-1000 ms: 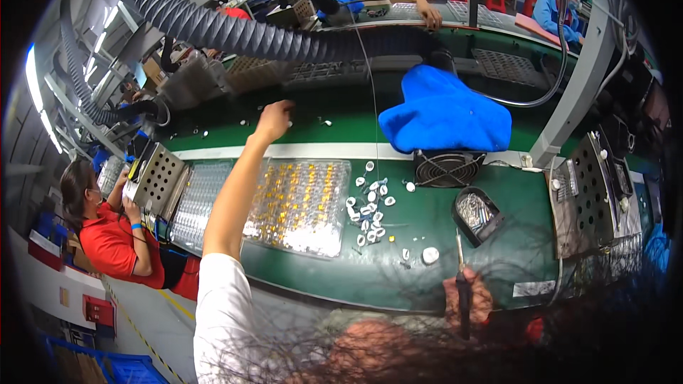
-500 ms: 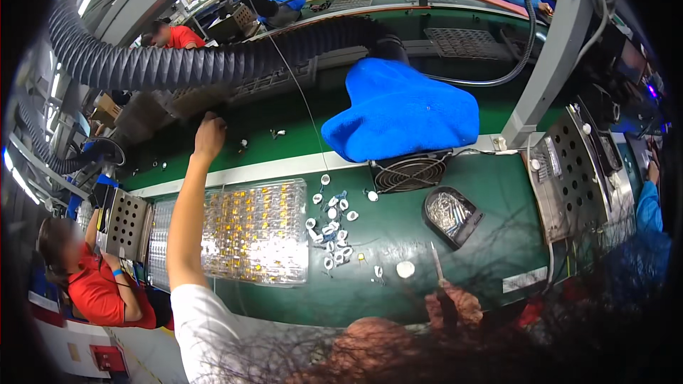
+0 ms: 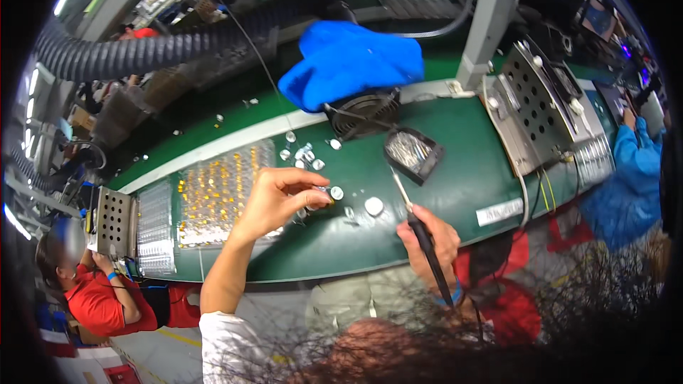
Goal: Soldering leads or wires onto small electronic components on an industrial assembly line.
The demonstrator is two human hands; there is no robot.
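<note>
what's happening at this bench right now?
A person sits at a green workbench. Their left hand pinches a small part over the loose round metal pieces scattered on the bench. Their right hand grips a soldering iron, tip pointing up toward a small black tray. A clear tray of yellow parts lies to the left; a small fan and a blue cloth sit behind. Another person in red works at the far left.

Green workbench [image 3: 455, 142], grey ribbed duct [image 3: 142, 53] overhead, grey post [image 3: 487, 14], pale floor [image 3: 153, 345]
</note>
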